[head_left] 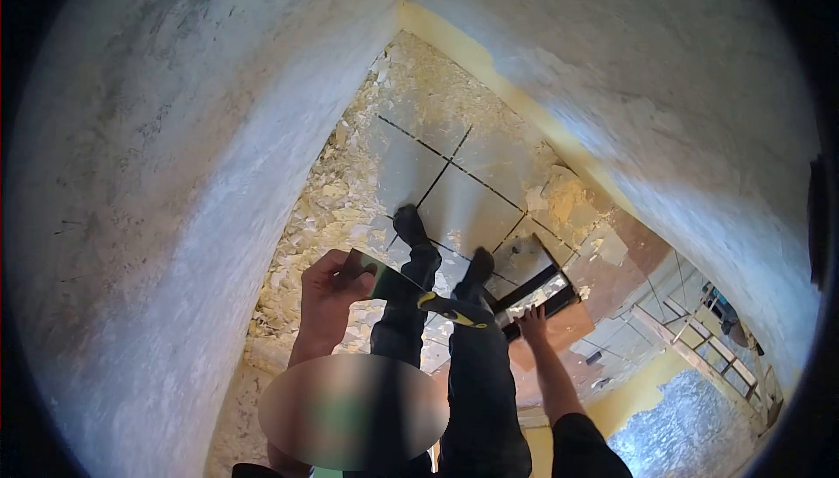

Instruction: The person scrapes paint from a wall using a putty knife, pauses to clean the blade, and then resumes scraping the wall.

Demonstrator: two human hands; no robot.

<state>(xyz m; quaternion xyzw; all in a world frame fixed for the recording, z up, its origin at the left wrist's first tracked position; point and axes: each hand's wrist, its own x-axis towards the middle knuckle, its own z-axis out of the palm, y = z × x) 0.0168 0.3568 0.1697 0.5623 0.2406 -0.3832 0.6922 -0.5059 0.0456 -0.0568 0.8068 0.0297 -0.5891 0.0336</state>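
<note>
My left hand (325,296) pinches the broad blade of a scraper (453,309) between thumb and fingers. The scraper's black and yellow handle points to the right, across my legs, and no hand is on it. Lower right, my right hand (531,324) has its fingers over the near bar of a black frame (559,297), which looks like a low stool or step. Pale flakes show through the frame's opening. What the rest of the frame is like, I cannot make out.
Peeled paint flakes (306,233) cover the floor along the left wall (175,172). Grey tiles (472,203) with dark joints lie around my shoes (408,223). The right wall (647,85) meets the left in a corner. A wooden ladder-like frame (703,347) is at far right. A blurred oval hides my left forearm.
</note>
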